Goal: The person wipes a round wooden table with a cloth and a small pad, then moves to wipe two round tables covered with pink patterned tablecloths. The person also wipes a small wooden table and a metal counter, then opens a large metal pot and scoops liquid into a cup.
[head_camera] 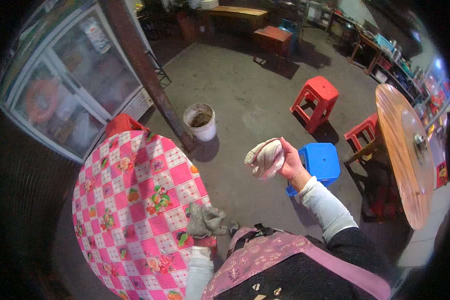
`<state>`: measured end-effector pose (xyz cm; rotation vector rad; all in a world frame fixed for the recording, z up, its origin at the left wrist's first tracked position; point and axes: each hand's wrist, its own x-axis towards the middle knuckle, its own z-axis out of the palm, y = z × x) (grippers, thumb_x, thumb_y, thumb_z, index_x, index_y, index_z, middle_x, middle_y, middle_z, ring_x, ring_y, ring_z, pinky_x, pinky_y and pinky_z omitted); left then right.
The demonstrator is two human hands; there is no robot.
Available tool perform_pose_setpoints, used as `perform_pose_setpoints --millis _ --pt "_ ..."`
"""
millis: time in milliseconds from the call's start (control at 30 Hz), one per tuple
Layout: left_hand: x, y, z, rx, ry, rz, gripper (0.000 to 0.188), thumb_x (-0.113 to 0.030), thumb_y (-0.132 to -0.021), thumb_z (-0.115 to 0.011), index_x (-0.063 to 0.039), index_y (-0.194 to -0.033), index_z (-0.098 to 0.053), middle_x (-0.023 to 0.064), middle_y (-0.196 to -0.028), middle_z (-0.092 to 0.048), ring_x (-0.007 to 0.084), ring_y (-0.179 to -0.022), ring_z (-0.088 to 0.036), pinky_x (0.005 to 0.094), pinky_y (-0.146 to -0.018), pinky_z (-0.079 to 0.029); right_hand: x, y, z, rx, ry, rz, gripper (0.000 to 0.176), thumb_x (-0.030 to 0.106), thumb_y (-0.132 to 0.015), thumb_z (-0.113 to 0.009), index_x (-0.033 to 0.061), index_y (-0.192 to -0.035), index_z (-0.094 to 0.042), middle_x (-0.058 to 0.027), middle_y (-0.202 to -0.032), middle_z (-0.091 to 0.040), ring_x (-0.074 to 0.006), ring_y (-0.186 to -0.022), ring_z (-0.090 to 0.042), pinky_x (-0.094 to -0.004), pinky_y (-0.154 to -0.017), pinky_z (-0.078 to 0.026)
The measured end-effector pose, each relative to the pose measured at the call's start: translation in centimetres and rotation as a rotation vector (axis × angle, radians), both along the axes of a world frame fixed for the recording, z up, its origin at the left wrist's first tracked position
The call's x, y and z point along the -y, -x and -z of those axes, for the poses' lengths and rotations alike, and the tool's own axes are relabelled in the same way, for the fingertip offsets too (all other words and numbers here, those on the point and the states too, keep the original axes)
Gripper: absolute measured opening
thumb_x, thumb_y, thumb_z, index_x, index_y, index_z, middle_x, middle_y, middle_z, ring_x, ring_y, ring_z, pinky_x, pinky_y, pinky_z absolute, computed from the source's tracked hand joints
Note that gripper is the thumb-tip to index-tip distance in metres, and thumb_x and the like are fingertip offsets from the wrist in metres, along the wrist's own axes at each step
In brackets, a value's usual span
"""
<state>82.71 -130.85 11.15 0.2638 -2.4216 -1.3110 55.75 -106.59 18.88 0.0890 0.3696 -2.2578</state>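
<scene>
My right hand [291, 159] is raised over the floor at the middle, gripping a folded pale cloth [264, 158] with a reddish edge. Low at the picture's centre, my left hand [205, 242] holds a crumpled grey cloth [205, 221] at the edge of a round table. That table wears a pink and white checked tablecloth [135, 210] printed with fruit and flowers. The grey cloth hides most of my left fingers. Both forearms have pale sleeve covers, and I wear a pink patterned apron [258, 251].
A blue plastic stool [322, 161] stands just beyond my right wrist, with red stools [322, 88] farther off. A white bucket [200, 123] stands by a rusty post [146, 67]. A wooden round table [393, 138] is at right, a glass-door fridge [75, 78] at left.
</scene>
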Motion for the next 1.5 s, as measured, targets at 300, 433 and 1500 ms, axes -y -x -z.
perform_pose_setpoints --millis 300,433,1500 --pt "1.4 18.7 2.7 0.399 -1.526 -0.001 0.032 -0.04 -0.09 -0.059 -0.012 -0.105 -0.056 0.0074 -0.089 -0.062 0.0248 -0.072 -0.063 0.0399 -0.052 -0.051 -9.7 16.5 6.0 -0.553 -1.216 -0.001 0.025 0.024 -0.083 -0.062 0.0012 -0.089 -0.068 -0.004 -0.09 -0.068 -0.0128 -0.077 -0.058 -0.0285 -0.071 -0.046" --pt "3.3 28.1 5.5 0.3 -1.504 -0.012 0.032 -0.036 -0.091 -0.057 -0.009 -0.108 -0.056 0.0093 -0.092 -0.063 0.0259 -0.077 -0.063 0.0391 -0.062 -0.054 -15.2 22.8 10.7 -0.805 -1.509 0.238 0.033 0.016 -0.071 -0.058 0.0031 -0.099 -0.071 -0.0066 -0.08 -0.068 -0.0139 -0.067 -0.063 -0.0281 -0.051 -0.049" --pt "6.3 90.8 18.9 0.955 -0.21 -0.496 0.036 -0.017 -0.07 -0.07 0.003 -0.095 -0.055 0.0182 -0.092 -0.064 0.0266 -0.084 -0.062 0.0409 -0.077 -0.049 -19.9 100.9 18.1 -0.001 -0.751 0.776 0.028 0.017 -0.09 -0.048 0.0106 -0.117 -0.051 -0.0147 -0.111 -0.057 -0.035 -0.095 -0.061 -0.0528 -0.072 -0.053"
